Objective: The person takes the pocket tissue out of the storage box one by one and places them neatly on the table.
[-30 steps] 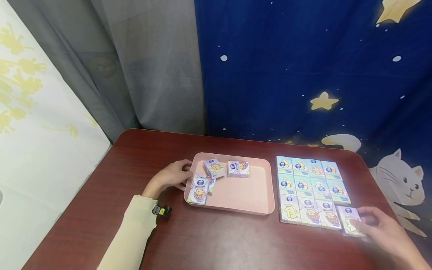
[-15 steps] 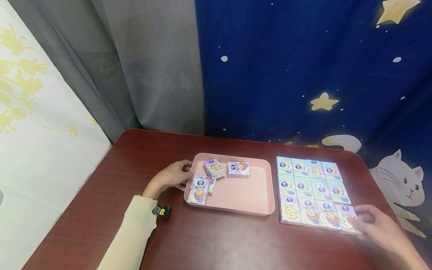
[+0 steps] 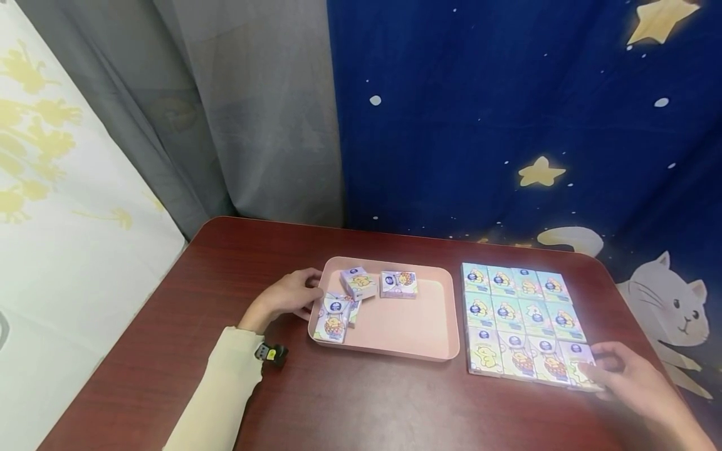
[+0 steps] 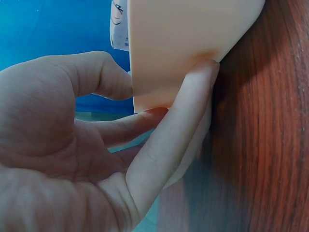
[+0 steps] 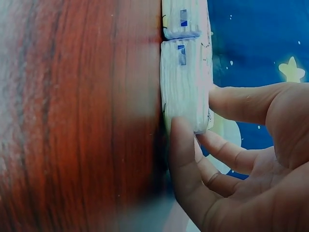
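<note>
My left hand (image 3: 289, 292) grips the left rim of a pink tray (image 3: 420, 338). In the left wrist view the thumb touches the rim, while the fingers (image 4: 166, 125) lie against the outer wall. Across the table my right hand (image 3: 634, 378) holds a purple pocket tissue pack (image 3: 576, 362) at the near right corner of a grid of packs. The right wrist view has the thumb on the printed face of that tissue pack (image 5: 184, 92) and a finger at its side. It lies flat against the neighbouring pack (image 5: 181, 18).
Several purple tissue packs lie in the tray's left and far part, including a sideways one (image 3: 398, 284). Blue-green packs (image 3: 509, 311) fill the grid's two far rows. Behind the brown table (image 3: 383, 410) hang a grey curtain (image 3: 271, 113) and a blue one (image 3: 440, 125).
My right hand has moved slightly left with the purple tissue pack, closing the gap to the near row. My left hand and the tray have stayed in place.
</note>
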Demonstrator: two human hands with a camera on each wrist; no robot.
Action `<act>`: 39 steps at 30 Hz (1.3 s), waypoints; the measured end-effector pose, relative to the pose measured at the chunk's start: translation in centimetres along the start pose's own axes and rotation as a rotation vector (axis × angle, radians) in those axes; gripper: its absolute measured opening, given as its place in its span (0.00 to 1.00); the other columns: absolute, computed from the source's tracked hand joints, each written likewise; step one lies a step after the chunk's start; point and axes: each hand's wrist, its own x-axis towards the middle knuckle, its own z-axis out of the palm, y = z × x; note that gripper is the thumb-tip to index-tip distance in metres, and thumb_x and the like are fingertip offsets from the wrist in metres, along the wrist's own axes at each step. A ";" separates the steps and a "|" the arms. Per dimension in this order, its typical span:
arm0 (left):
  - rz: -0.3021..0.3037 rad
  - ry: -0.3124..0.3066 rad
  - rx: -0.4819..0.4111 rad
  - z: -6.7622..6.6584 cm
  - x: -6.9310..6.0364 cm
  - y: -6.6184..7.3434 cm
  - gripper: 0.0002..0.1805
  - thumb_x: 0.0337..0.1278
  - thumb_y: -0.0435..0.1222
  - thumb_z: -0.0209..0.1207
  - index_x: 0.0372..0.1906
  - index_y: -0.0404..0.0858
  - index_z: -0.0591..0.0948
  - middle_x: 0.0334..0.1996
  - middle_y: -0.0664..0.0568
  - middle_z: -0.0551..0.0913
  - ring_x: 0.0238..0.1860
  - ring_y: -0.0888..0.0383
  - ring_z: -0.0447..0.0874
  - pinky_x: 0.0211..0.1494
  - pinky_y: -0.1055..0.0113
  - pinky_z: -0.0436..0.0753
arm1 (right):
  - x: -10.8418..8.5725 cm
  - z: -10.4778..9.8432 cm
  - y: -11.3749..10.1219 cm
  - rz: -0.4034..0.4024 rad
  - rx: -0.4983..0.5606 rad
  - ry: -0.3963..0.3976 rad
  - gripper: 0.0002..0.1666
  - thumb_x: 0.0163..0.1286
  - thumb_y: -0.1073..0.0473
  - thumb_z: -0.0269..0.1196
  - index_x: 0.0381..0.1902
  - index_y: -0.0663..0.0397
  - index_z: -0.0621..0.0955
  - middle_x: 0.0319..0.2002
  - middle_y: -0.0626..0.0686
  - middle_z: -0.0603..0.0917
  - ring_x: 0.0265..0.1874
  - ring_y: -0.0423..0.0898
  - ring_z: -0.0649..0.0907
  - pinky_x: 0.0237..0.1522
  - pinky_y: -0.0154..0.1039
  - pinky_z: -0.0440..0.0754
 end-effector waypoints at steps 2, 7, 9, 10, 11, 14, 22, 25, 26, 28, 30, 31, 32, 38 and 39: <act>0.000 0.001 -0.008 0.0 0.0 -0.1 0.30 0.75 0.31 0.59 0.77 0.28 0.71 0.56 0.35 0.83 0.39 0.49 0.91 0.38 0.55 0.95 | 0.1 -0.1 -0.1 -0.009 -0.022 0.000 0.43 0.79 0.48 0.70 0.68 0.79 0.66 0.53 0.80 0.81 0.42 0.56 0.87 0.34 0.40 0.85; 0.004 -0.001 -0.008 0.0 0.0 0.0 0.30 0.75 0.31 0.59 0.77 0.27 0.71 0.55 0.35 0.83 0.39 0.49 0.91 0.38 0.55 0.95 | 0.1 -0.7 -0.3 0.003 -0.091 -0.005 0.45 0.77 0.43 0.71 0.65 0.78 0.67 0.49 0.75 0.83 0.45 0.60 0.86 0.38 0.47 0.83; 0.004 -0.002 -0.006 0.0 0.0 0.1 0.30 0.75 0.32 0.59 0.77 0.27 0.71 0.55 0.35 0.83 0.39 0.49 0.91 0.38 0.55 0.95 | 0.2 -1.0 -0.5 0.018 -0.115 -0.006 0.46 0.75 0.41 0.72 0.64 0.76 0.67 0.49 0.75 0.82 0.45 0.62 0.85 0.40 0.51 0.83; 0.000 -0.001 -0.008 0.0 0.0 0.0 0.30 0.75 0.32 0.59 0.77 0.27 0.71 0.55 0.35 0.83 0.39 0.49 0.91 0.39 0.55 0.95 | 0.2 -1.0 -0.7 0.019 -0.131 -0.005 0.46 0.74 0.41 0.72 0.63 0.75 0.67 0.49 0.74 0.82 0.45 0.63 0.84 0.41 0.54 0.83; 0.000 0.000 -0.010 0.0 0.0 0.0 0.30 0.75 0.32 0.59 0.77 0.27 0.71 0.55 0.35 0.83 0.39 0.49 0.91 0.39 0.55 0.95 | 0.2 -1.1 -0.8 0.023 -0.144 -0.002 0.45 0.74 0.41 0.73 0.62 0.74 0.67 0.49 0.74 0.81 0.46 0.64 0.83 0.42 0.56 0.83; -0.001 0.001 -0.010 0.0 0.1 -0.1 0.30 0.75 0.32 0.59 0.77 0.28 0.71 0.56 0.36 0.83 0.39 0.49 0.91 0.38 0.55 0.95 | 0.4 -1.1 -1.5 0.000 -0.191 0.025 0.40 0.71 0.43 0.74 0.58 0.70 0.68 0.48 0.73 0.79 0.46 0.66 0.80 0.44 0.59 0.81; -0.002 -0.002 -0.021 0.0 0.3 -0.3 0.29 0.76 0.32 0.60 0.76 0.28 0.72 0.57 0.36 0.82 0.40 0.49 0.91 0.39 0.55 0.95 | 0.5 -1.1 -4.9 -0.185 -0.253 0.114 0.26 0.69 0.55 0.75 0.53 0.62 0.75 0.42 0.64 0.85 0.40 0.60 0.82 0.36 0.43 0.75; 0.000 -0.001 -0.019 0.0 0.3 -0.3 0.29 0.76 0.31 0.59 0.76 0.28 0.72 0.57 0.36 0.82 0.40 0.49 0.91 0.39 0.55 0.95 | 0.7 -0.8 -7.0 -0.206 -0.224 0.112 0.26 0.69 0.57 0.74 0.55 0.64 0.75 0.43 0.66 0.85 0.40 0.60 0.83 0.34 0.42 0.78; 0.000 0.000 -0.017 0.0 0.3 -0.3 0.29 0.76 0.31 0.59 0.76 0.28 0.72 0.57 0.36 0.82 0.40 0.49 0.91 0.39 0.55 0.95 | 0.8 -0.6 -7.8 -0.217 -0.218 0.113 0.25 0.70 0.57 0.74 0.55 0.64 0.75 0.43 0.67 0.84 0.39 0.60 0.84 0.33 0.42 0.80; -0.002 0.001 -0.011 0.0 0.2 -0.2 0.29 0.76 0.32 0.59 0.76 0.28 0.72 0.56 0.36 0.82 0.40 0.49 0.91 0.38 0.56 0.95 | 0.9 -0.2 -9.4 -0.252 -0.210 0.120 0.23 0.69 0.59 0.73 0.53 0.63 0.76 0.45 0.70 0.84 0.39 0.61 0.84 0.33 0.43 0.82; 0.003 -0.003 -0.014 0.0 0.2 -0.2 0.29 0.76 0.31 0.59 0.77 0.28 0.71 0.57 0.35 0.82 0.40 0.49 0.91 0.38 0.56 0.95 | 1.1 0.4 -11.1 -0.299 -0.208 0.122 0.20 0.69 0.60 0.73 0.51 0.63 0.78 0.45 0.69 0.85 0.39 0.62 0.85 0.34 0.44 0.83; 0.002 -0.003 -0.020 0.0 0.2 -0.2 0.29 0.76 0.31 0.59 0.77 0.28 0.72 0.58 0.35 0.82 0.40 0.49 0.91 0.38 0.56 0.95 | 1.2 0.8 -11.9 -0.330 -0.206 0.122 0.18 0.68 0.61 0.73 0.49 0.62 0.78 0.44 0.68 0.85 0.38 0.61 0.85 0.34 0.45 0.83; 0.002 -0.004 -0.025 0.0 0.2 -0.2 0.29 0.76 0.31 0.59 0.76 0.28 0.72 0.59 0.35 0.82 0.40 0.49 0.91 0.38 0.56 0.95 | 1.4 1.2 -12.8 -0.358 -0.203 0.119 0.17 0.68 0.62 0.73 0.48 0.61 0.78 0.43 0.67 0.86 0.37 0.59 0.85 0.34 0.45 0.83; -0.001 -0.002 -0.041 0.1 0.3 -0.3 0.29 0.76 0.31 0.58 0.76 0.28 0.72 0.59 0.35 0.82 0.39 0.50 0.92 0.37 0.56 0.94 | 1.8 4.4 -18.2 -0.531 -0.202 0.093 0.16 0.62 0.64 0.75 0.43 0.55 0.79 0.36 0.53 0.85 0.29 0.49 0.81 0.31 0.45 0.78; -0.001 -0.003 -0.039 0.1 0.3 -0.3 0.29 0.76 0.31 0.58 0.76 0.28 0.72 0.59 0.35 0.82 0.39 0.50 0.92 0.37 0.55 0.95 | 1.9 4.9 -19.1 -0.558 -0.204 0.090 0.17 0.61 0.64 0.76 0.42 0.54 0.79 0.35 0.51 0.84 0.27 0.47 0.80 0.31 0.44 0.77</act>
